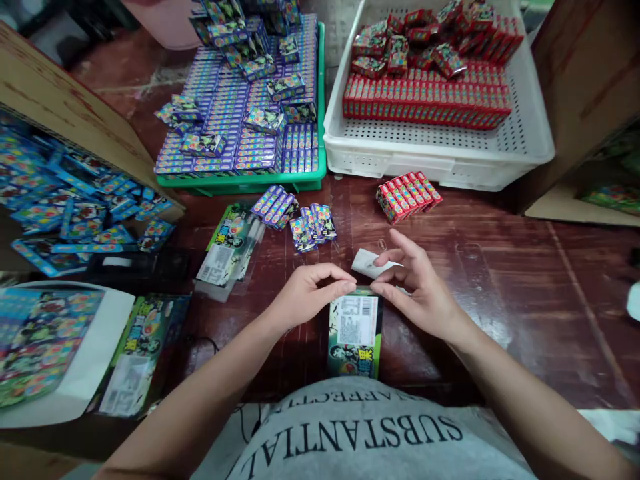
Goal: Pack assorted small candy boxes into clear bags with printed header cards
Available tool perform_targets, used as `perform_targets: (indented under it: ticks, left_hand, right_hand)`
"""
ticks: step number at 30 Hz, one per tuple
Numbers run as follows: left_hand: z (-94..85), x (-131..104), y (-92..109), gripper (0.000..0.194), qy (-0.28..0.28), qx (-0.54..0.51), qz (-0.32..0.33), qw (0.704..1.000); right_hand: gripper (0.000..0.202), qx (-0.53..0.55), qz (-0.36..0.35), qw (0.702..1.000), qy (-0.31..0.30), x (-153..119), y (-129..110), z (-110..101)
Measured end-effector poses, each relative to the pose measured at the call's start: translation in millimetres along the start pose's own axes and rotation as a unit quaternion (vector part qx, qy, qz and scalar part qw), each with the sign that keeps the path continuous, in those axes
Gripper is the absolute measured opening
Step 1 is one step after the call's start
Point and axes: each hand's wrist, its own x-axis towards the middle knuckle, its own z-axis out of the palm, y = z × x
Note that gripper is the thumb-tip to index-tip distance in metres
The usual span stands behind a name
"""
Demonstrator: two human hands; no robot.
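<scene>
A flat green and black printed box (354,337) with a white label lies in front of me, its near end against my shirt. My left hand (317,293) has its thumb and forefinger pinched together at the box's top left edge. My right hand (417,287) touches the top right corner with its thumb, while its other fingers are spread apart and raised. Under those fingers lies a small white piece of paper (367,262), partly hidden. Beyond the hands stand small purple boxes (314,227) and a row of red boxes (409,195).
Behind are a green tray (321,100) of purple boxes and a white basket (390,157) of red boxes. Flattened printed packs (230,247) lie to the left. A cardboard carton (85,100) with blue packets stands far left; another carton (570,87) is at right.
</scene>
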Motion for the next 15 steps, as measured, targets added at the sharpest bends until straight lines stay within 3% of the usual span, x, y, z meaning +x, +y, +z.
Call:
perform_targets:
  ticks: [5,8,15]
  left_hand:
    - [-5.0,-5,-5,0.012,0.010,-0.014,0.020,1.000]
    - [-4.9,-7,-8,0.015,0.036,-0.020,-0.016,0.999]
    - [-2.1,-7,-5,0.019,0.054,-0.031,-0.045,0.997]
  right_hand:
    - [0.084,-0.054,-0.040,0.998,0.008,3,-1,9]
    - [0.080,-0.115,-0.072,0.991,0.009,-1,1,17]
    - [0.084,0.036,-0.015,0.999,-0.005,7,2,15]
